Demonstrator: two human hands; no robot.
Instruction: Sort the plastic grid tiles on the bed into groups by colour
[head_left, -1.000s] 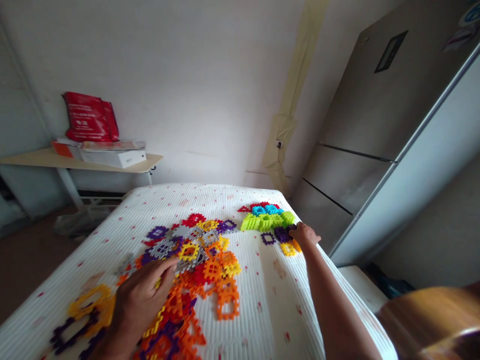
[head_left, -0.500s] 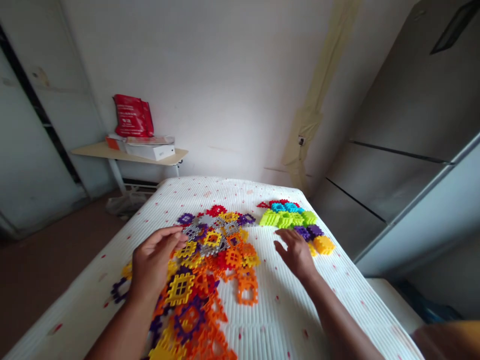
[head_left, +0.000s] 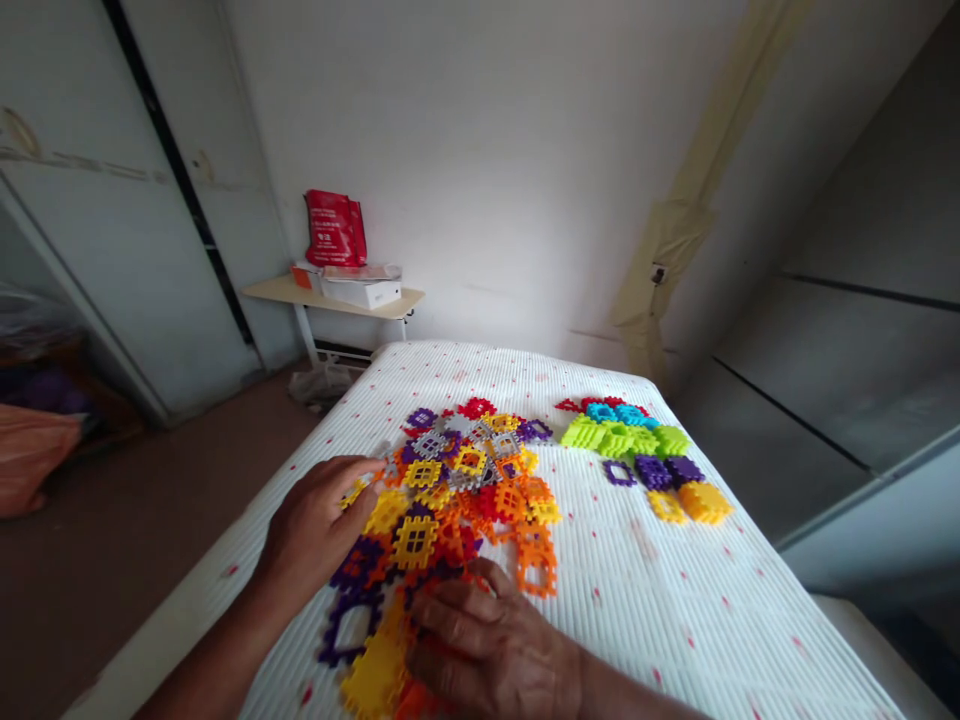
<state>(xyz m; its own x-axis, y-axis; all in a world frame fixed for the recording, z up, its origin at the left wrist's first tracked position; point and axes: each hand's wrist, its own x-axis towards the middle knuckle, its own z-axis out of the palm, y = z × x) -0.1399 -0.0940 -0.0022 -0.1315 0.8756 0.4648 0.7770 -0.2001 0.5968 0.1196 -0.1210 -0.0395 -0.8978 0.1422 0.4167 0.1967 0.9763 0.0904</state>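
The left hand (head_left: 319, 520) is spreading thumb and forefinger beside the loose pieces (head_left: 414, 542), while the right hand (head_left: 506, 645) is curling over nearer ones, its pinch apparently hidden, and colour-grouped stacks (head_left: 616, 439) are lying beyond it, presumably for separation.

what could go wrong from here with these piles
The right hand covers part of the mixed pile, so it might drag neighbouring pieces along. The sorted groups look loosely stacked: the yellow stack could topple if bumped. The purple stacks sit right beside it, so colours might mix.
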